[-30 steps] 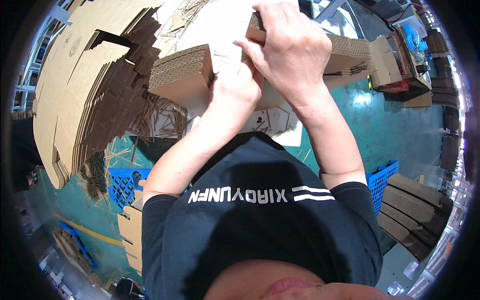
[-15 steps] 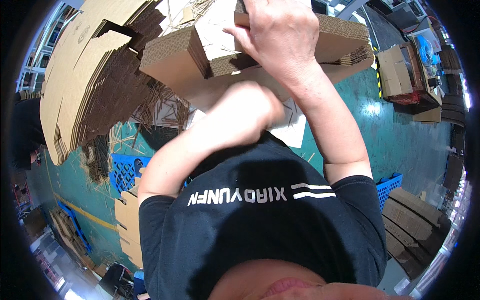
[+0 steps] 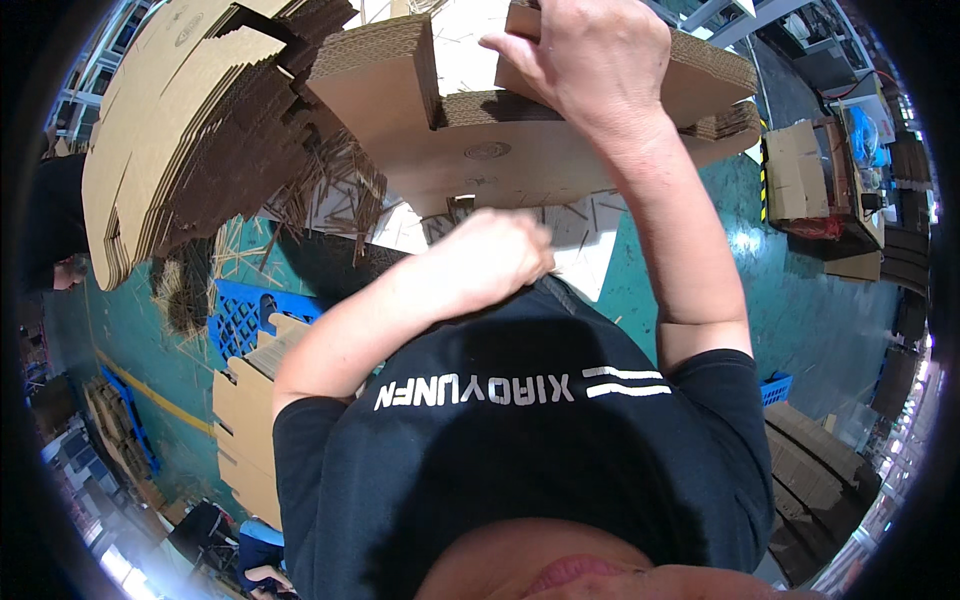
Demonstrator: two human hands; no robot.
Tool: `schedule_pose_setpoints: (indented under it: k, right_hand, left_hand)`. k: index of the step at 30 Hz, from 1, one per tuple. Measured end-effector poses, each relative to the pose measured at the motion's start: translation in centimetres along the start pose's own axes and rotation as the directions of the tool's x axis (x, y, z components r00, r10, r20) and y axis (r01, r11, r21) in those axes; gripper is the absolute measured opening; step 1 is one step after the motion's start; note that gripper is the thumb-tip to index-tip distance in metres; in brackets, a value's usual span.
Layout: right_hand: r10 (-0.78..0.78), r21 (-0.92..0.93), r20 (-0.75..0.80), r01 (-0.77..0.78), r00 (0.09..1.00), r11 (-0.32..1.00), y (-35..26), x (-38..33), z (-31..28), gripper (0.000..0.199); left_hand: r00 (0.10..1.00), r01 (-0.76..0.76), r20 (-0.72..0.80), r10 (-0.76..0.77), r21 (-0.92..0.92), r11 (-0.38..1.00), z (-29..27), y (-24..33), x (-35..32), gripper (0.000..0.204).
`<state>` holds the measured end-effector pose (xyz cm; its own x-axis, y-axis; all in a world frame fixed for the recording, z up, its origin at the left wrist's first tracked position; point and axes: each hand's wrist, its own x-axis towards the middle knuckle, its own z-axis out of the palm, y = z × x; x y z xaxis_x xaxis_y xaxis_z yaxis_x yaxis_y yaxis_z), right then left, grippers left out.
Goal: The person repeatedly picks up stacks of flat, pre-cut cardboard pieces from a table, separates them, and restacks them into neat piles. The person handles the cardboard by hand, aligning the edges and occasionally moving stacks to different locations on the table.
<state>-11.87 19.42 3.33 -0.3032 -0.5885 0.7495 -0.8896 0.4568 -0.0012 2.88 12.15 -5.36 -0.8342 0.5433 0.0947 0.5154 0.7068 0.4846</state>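
Note:
A thick stack of die-cut cardboard sheets (image 3: 570,160) stands on edge before me, its broad brown face toward my body and a wide notch in its top. My right hand (image 3: 605,65) grips the stack's upper edge beside that notch, fingers over the far side and thumb pointing left. Below the stack, close to my shirt, my left hand (image 3: 490,255) is curled into a fist, apart from the cardboard. Nothing shows in it. Under the stack lies a white surface (image 3: 585,255) strewn with thin cardboard offcuts (image 3: 340,205).
Another cardboard stack (image 3: 150,120) with ragged edges leans at the left. Blue plastic pallets (image 3: 245,310) hold cut cardboard beside me. A box-laden cart (image 3: 830,180) stands right. Offcuts litter the green floor at left. Other people are partly visible along the left rim.
My left fist has dropped away from the stack's face toward my body, uncovering its lower edge. The stack and my right hand have shifted slightly right in view; the grip stays.

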Motion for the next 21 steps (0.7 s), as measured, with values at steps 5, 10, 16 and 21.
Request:
schedule_pose_setpoints:
  k: [5, 10, 16, 21]
  right_hand:
    - [-0.056, -0.013, 0.328, 0.064, 0.943, 0.998, 3.3, 0.2, -3.3, 0.048]
    - [-0.064, 0.054, 0.536, 0.041, 0.841, 0.998, 6.2, 1.4, -7.9, 0.047]
    - [0.393, 0.156, 0.319, -0.457, 0.862, 0.876, 13.8, 6.4, -23.0, 0.053]
    - [0.508, 0.488, -0.109, -0.399, 0.854, 0.776, 17.3, 7.5, -29.2, 0.052]
  left_hand:
    - [0.935, 0.354, 0.04, -0.352, -0.108, 0.929, 4.6, -4.1, -4.6, 0.019]
    - [0.84, 0.541, 0.137, -0.525, -0.141, 0.829, 8.1, -7.1, -8.5, 0.026]
    - [0.82, 0.572, 0.145, -0.554, -0.14, 0.808, 11.1, -9.3, -8.8, 0.025]
    - [0.783, 0.618, 0.19, -0.592, -0.13, 0.775, 11.8, -10.4, -8.0, 0.023]
